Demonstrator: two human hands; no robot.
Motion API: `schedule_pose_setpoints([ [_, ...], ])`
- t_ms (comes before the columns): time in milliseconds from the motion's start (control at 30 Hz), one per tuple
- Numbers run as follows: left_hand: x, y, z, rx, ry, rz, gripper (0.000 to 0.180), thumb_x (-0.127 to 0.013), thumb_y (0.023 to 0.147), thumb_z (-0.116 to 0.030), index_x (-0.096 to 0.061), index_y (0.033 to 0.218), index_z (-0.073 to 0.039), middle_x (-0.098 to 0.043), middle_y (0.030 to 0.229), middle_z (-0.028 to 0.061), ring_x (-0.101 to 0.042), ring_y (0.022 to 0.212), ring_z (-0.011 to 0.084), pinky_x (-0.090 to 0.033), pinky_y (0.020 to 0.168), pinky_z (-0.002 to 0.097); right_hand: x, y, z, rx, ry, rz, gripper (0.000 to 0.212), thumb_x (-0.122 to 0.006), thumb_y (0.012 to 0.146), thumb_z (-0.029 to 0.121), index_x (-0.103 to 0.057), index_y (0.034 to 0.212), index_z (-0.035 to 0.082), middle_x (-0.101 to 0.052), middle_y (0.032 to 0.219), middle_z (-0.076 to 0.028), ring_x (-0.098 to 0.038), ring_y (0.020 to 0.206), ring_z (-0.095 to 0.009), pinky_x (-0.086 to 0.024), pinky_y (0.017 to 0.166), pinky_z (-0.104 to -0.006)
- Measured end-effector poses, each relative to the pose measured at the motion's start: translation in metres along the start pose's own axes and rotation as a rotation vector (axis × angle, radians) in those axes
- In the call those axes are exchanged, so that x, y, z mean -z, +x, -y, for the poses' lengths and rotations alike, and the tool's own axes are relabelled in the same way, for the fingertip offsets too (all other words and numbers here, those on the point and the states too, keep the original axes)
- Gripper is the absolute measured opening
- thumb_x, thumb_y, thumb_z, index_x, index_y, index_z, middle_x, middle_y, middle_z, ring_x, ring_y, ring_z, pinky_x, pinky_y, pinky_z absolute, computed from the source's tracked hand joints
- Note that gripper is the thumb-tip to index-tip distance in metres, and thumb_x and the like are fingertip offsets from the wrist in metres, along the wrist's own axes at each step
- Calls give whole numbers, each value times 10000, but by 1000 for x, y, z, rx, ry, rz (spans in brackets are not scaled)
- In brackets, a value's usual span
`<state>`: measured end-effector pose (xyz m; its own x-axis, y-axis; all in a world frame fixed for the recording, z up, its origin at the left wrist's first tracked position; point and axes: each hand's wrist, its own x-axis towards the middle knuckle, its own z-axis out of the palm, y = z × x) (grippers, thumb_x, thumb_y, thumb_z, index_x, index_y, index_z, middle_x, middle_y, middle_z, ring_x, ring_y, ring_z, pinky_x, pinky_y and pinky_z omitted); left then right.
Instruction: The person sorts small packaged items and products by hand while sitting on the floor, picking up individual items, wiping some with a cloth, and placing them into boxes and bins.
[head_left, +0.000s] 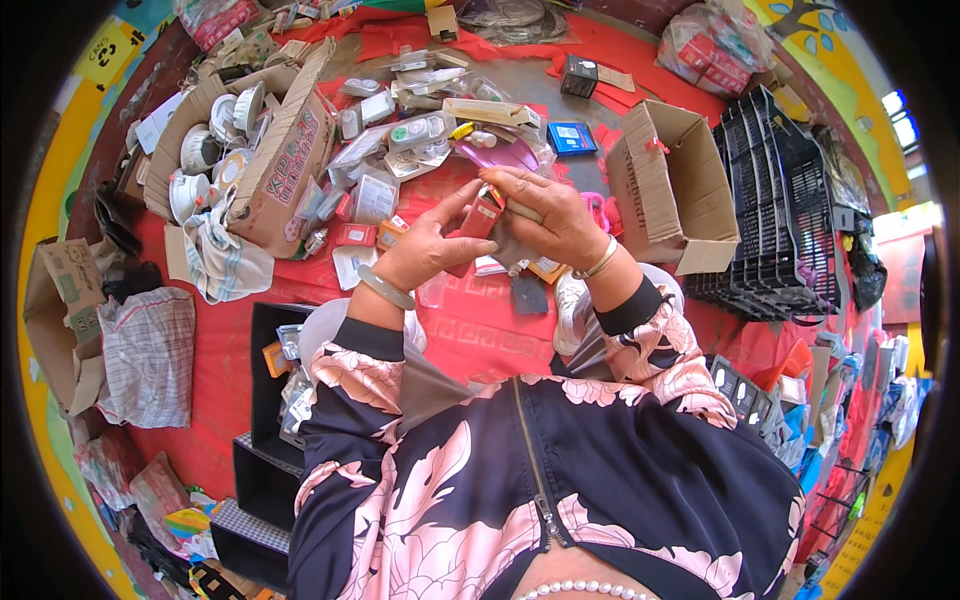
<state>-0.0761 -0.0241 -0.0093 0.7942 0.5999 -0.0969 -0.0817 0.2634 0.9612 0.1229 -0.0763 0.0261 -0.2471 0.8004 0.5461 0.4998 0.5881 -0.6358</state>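
Observation:
My left hand (437, 243) is wrapped round a small red box (482, 216), held up in front of me at a tilt. My right hand (548, 212) closes over the box's upper end, its fingers bent there. Something grey (512, 250) shows below the right palm; I cannot make out what it is. Just beyond the hands lies a heap of small packaged goods (420, 130), with a purple plastic piece (512, 155) at its near right side. To the right of that is a flat blue package (572, 138).
A cardboard box (290, 165) on the left holds several white round fittings (200, 152), with a striped cloth (222, 255) over its edge. An open cardboard box (690, 190) and a black plastic crate (765, 215) stand on the right. Black trays (275, 385) stand near my left side.

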Motion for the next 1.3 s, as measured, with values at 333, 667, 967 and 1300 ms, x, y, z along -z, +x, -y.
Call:
schedule_pose_setpoints([
  [333,-7,5,0,-176,121,-181,837,-773,682,-121,-312,1380,-76,-499,1211,71,-497,1034,126,-425,864,261,-12,-4,-4,-79,-129,100,491,-549,736,107,-496,1223,70,-532,1199,-172,-588,955,-341,-495,791,-374],
  [667,-9,7,-10,-197,-498,-186,560,-585,858,-260,-339,1330,-84,-519,1169,80,-532,1053,186,-440,892,341,12,1,-25,-495,678,-374,333,-523,811,83,-535,1132,-3,-590,1061,-72,-540,984,-136,-419,874,-269],
  [967,-23,21,6,-255,-483,-179,620,-340,898,-547,-345,1318,-90,-458,1264,113,-455,1167,265,-383,971,435,-27,25,-19,-137,-80,-321,458,-495,877,346,-459,1250,83,-472,1264,-168,-443,1173,-320,-385,927,-430],
  [1300,-7,16,33,-482,-930,172,512,-329,944,-369,-237,1385,-126,-289,1411,82,-287,1300,215,-238,1076,390,-71,15,20,66,-388,3,455,-497,870,242,-434,1301,111,-345,1389,-136,-300,1304,-304,-286,1012,-406],
])
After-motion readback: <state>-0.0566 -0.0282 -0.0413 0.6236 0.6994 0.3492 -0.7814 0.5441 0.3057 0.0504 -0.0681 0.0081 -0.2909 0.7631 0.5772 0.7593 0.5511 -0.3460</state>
